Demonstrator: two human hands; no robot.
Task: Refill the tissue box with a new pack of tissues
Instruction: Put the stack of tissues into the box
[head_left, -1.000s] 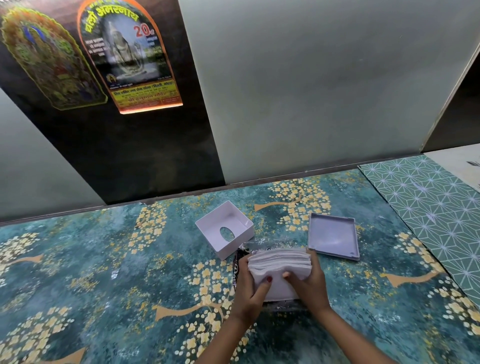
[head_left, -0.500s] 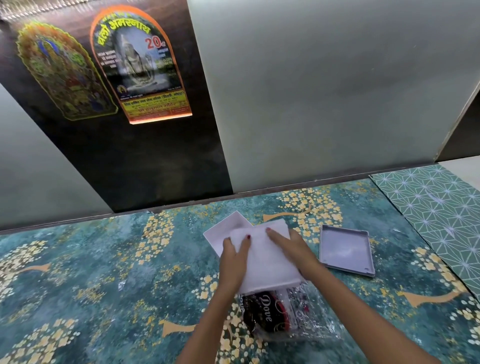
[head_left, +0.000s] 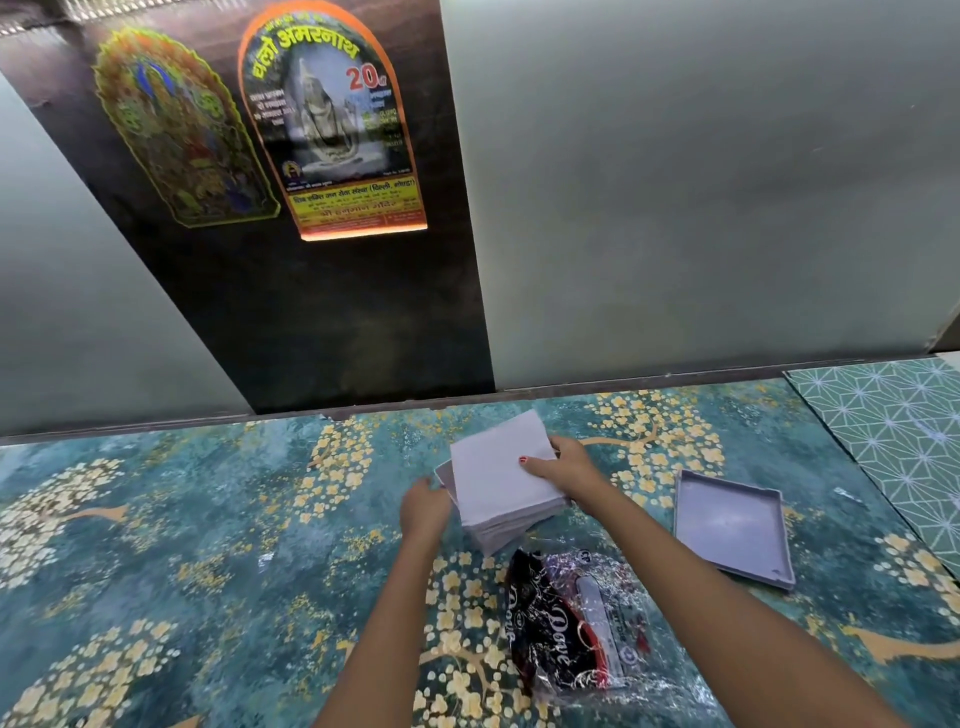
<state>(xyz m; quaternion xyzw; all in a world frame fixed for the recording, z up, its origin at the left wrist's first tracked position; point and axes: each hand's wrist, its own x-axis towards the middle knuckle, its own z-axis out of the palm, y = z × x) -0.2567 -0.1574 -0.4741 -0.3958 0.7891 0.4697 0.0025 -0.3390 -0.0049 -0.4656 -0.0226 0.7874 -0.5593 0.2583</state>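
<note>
The right hand (head_left: 563, 470) pinches the white tissue stack (head_left: 501, 480) over the tissue box (head_left: 445, 475), whose near edge the left hand (head_left: 425, 506) steadies; the empty wrapper (head_left: 574, 634) lies nearer, the lid (head_left: 732, 525) to the right, on the floral table (head_left: 208, 545)

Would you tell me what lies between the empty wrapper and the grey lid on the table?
Nothing: in the head view, only bare patterned table separates the wrapper from the lid.
</note>
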